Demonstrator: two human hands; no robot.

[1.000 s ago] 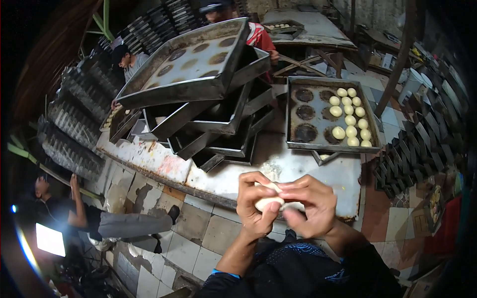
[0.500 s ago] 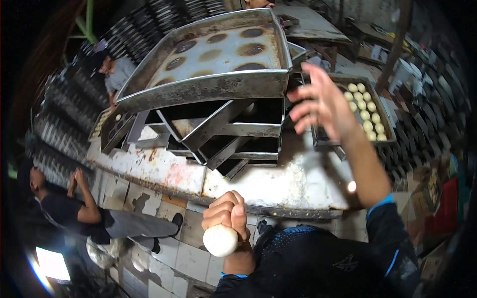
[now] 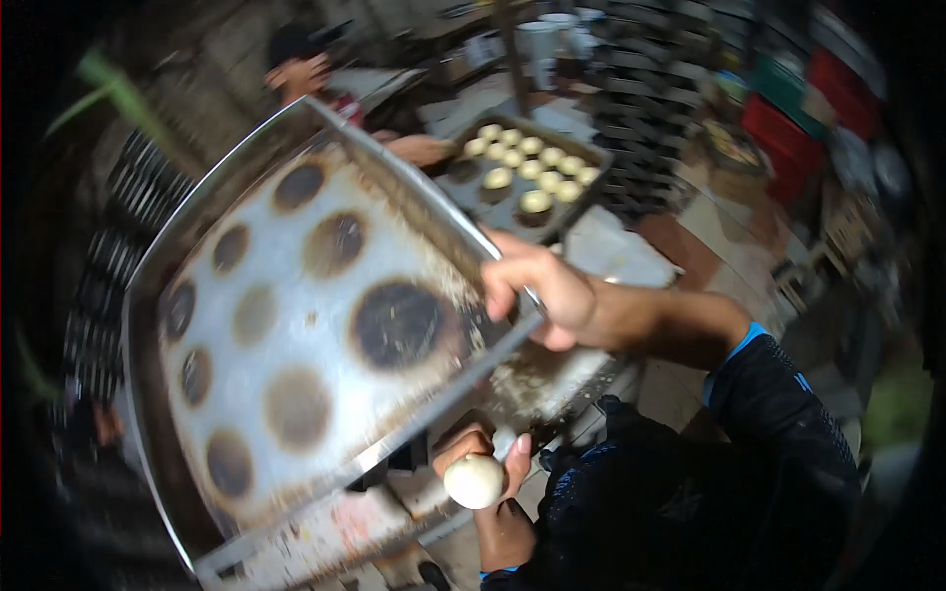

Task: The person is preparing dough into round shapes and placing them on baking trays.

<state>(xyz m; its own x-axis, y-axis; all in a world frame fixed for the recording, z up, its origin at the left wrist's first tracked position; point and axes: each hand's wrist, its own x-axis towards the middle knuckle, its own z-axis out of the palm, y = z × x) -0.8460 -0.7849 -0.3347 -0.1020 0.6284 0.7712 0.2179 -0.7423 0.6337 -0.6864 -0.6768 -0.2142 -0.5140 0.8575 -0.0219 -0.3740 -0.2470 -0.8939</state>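
A large worn metal baking tray (image 3: 264,317), marked inside with dark round stains, tilts across the left and middle of the head view. My right hand (image 3: 557,291) is closed on its near right corner, the thumb over the rim inside. Below that corner my left hand (image 3: 461,445) is curled round a lump of dough. A smooth pale dough ball (image 3: 473,482) bulges from the side of this fist, and a bit more dough shows by the thumb. The tray hides much of the worktable (image 3: 320,537).
Beyond the raised tray, another dark tray (image 3: 593,153) holds several pale dough balls (image 3: 550,181). A co-worker's hand (image 3: 419,148) is beside it. Stacked dark trays (image 3: 641,123) stand behind, with red crates (image 3: 783,138) at the far right and tiled floor (image 3: 724,222) between.
My right hand has gone from open in the air to gripping the tray corner. The tray now fills more of the view and tilts. My left hand still holds the dough. The view has turned right.
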